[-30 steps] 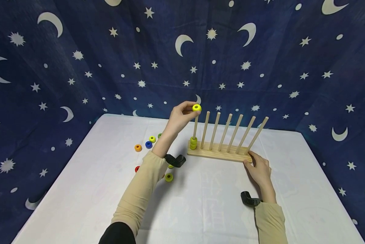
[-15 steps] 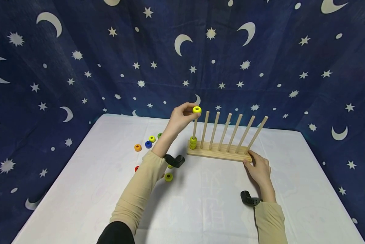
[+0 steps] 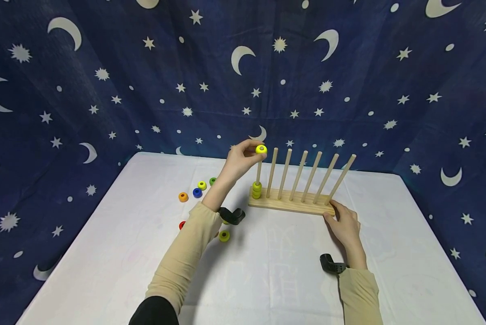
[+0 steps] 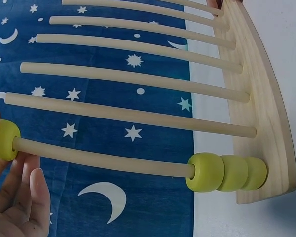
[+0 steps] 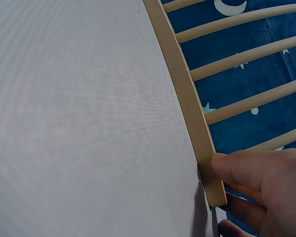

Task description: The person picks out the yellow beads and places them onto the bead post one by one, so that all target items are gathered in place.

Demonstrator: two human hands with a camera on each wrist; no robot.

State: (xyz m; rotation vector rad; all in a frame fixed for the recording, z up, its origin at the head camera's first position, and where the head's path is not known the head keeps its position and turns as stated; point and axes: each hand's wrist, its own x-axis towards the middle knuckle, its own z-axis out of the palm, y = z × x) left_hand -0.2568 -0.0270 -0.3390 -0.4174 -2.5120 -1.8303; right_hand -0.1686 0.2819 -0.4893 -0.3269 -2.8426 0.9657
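My left hand [image 3: 239, 162] pinches a yellow bead [image 3: 261, 150] at the top of the leftmost peg of a wooden peg rack [image 3: 287, 205]. The left wrist view shows the peg's tip [image 4: 18, 144] entering that bead's hole. At the foot of the same peg sit several stacked yellow-green beads [image 3: 257, 190]. The other pegs [image 3: 301, 174] are bare. My right hand [image 3: 346, 228] holds the right end of the rack's base, its thumb [image 5: 237, 169] on the near edge and other fingers behind and beneath.
Left of the rack, loose beads lie on the white table [image 3: 283, 280]: orange [image 3: 183, 197], blue [image 3: 197, 193], yellow [image 3: 202, 185], green [image 3: 212, 181], red [image 3: 182, 225] and another yellow one [image 3: 224, 236]. My left forearm partly covers some. A starry blue cloth [image 3: 210, 63] hangs behind.
The left hand has lowered the yellow bead slightly onto the tip of the leftmost peg. My right hand has stayed on the rack's end.
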